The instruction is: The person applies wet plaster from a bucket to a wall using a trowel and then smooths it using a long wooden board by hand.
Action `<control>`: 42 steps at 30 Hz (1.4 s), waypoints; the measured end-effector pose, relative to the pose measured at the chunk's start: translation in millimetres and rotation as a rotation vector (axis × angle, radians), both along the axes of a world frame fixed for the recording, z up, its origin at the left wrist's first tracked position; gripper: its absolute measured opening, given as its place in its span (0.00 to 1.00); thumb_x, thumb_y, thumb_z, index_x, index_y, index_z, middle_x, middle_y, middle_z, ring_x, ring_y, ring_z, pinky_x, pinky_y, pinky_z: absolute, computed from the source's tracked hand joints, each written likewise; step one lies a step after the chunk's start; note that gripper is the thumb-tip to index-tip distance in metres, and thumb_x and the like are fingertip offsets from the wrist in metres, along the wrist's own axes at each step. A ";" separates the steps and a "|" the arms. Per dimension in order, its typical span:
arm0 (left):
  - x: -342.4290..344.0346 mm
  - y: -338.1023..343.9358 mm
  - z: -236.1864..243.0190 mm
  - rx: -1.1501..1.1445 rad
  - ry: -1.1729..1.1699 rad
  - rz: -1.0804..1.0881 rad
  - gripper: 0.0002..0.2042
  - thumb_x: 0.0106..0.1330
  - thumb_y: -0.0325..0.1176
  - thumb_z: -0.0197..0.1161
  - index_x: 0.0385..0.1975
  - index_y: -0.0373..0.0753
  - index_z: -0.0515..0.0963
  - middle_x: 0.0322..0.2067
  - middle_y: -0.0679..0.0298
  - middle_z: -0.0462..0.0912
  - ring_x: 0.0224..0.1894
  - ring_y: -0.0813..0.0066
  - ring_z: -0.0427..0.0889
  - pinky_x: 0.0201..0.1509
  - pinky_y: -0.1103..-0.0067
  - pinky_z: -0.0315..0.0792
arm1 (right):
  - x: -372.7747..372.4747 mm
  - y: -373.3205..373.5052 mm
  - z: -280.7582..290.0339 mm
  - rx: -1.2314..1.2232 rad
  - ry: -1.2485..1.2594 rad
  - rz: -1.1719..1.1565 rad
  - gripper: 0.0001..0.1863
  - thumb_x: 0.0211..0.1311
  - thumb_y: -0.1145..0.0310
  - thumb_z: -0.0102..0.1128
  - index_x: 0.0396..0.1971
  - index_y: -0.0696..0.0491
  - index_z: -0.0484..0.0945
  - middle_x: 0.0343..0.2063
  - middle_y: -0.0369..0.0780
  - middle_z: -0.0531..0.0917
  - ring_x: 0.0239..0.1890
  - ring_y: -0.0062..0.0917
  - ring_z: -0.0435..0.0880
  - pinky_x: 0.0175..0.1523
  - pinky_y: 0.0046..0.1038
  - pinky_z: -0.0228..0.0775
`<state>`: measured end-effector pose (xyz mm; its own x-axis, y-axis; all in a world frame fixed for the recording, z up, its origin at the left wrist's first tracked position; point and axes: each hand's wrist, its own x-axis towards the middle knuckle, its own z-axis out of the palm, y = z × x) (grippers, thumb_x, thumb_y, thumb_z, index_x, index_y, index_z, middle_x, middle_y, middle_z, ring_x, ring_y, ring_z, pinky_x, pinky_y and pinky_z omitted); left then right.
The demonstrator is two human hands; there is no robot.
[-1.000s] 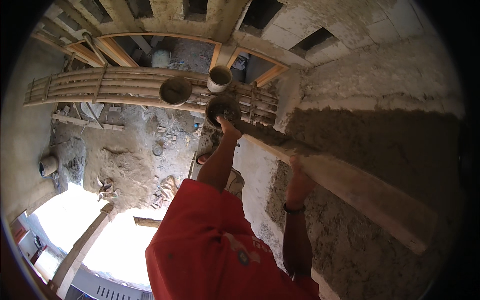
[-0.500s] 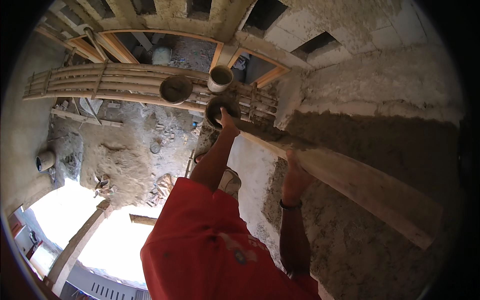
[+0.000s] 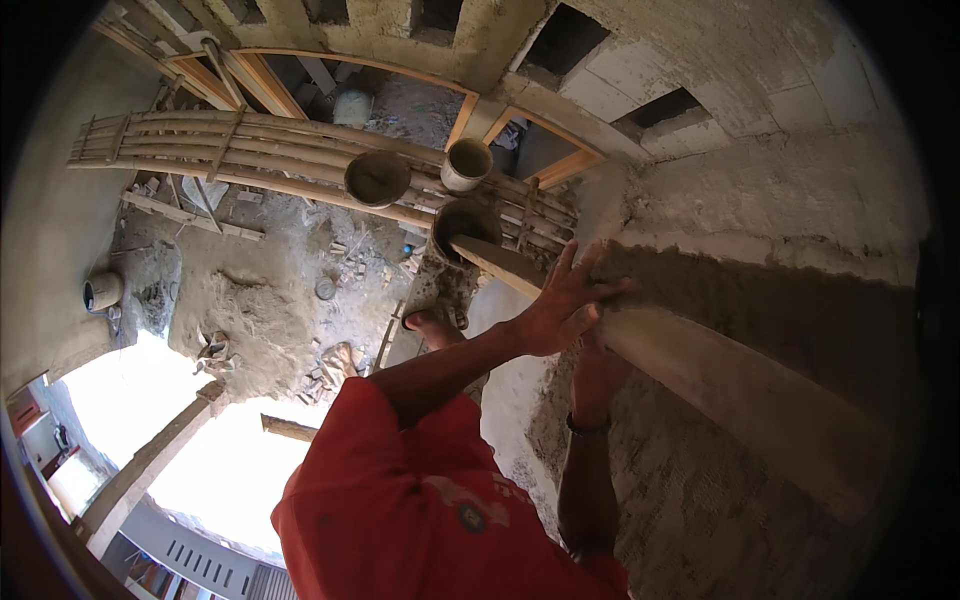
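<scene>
A long wooden board (image 3: 740, 385) slants against the mortar-covered wall (image 3: 690, 500), its narrow end over the mouth of a dark bucket (image 3: 467, 222). Across the board's middle lies my left hand (image 3: 565, 305), fingers spread and touching its face. Just below, my right hand (image 3: 598, 380), with a dark band at the wrist, grips the board's lower edge; its fingers are partly hidden by the board and my left hand. Wet dark mortar (image 3: 720, 290) covers the wall above the board.
A bamboo platform (image 3: 270, 150) runs along the far side, bearing a mortar-filled basin (image 3: 377, 180) and a pale bucket (image 3: 466, 165). Rubble and sand (image 3: 250, 310) lie on the ground far below. Another bucket (image 3: 103, 291) lies at the left.
My left hand has moved right from the bucket end to the board's middle, its fingers now spread. Dark mortar no longer shows on the board's bucket end. My right hand remains at the lower edge.
</scene>
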<state>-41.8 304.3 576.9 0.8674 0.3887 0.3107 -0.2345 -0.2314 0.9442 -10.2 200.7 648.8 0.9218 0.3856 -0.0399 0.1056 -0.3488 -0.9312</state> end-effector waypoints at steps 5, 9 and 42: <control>-9.0 4.5 -94.9 -0.082 0.240 0.016 0.29 0.75 0.57 0.30 0.66 0.50 0.67 0.75 0.59 0.31 0.73 0.41 0.24 0.74 0.52 0.30 | -0.1 3.5 2.7 0.003 0.011 -0.025 0.23 0.57 0.73 0.68 0.48 0.67 0.72 0.45 0.44 0.80 0.44 0.26 0.80 0.51 0.31 0.73; 10.9 16.1 -223.4 -0.037 0.340 0.061 0.28 0.74 0.58 0.26 0.68 0.58 0.63 0.73 0.51 0.33 0.73 0.36 0.32 0.73 0.52 0.38 | 2.7 4.5 3.4 -0.108 -0.071 -0.053 0.21 0.56 0.69 0.70 0.45 0.65 0.75 0.40 0.43 0.82 0.41 0.27 0.80 0.50 0.31 0.73; 16.6 -103.1 -176.2 -1.763 0.671 0.099 0.19 0.73 0.44 0.52 0.53 0.36 0.70 0.45 0.56 0.80 0.41 0.57 0.83 0.41 0.60 0.81 | -69.0 -295.0 175.0 0.513 -0.399 -0.131 0.33 0.50 0.72 0.64 0.60 0.57 0.66 0.53 0.41 0.74 0.57 0.34 0.72 0.63 0.41 0.65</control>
<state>-25.2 201.2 400.7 0.6170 -0.1085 -0.7794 0.1755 0.9845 0.0018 -79.2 -94.2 823.8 0.8685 0.1483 0.4729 0.4635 0.0949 -0.8810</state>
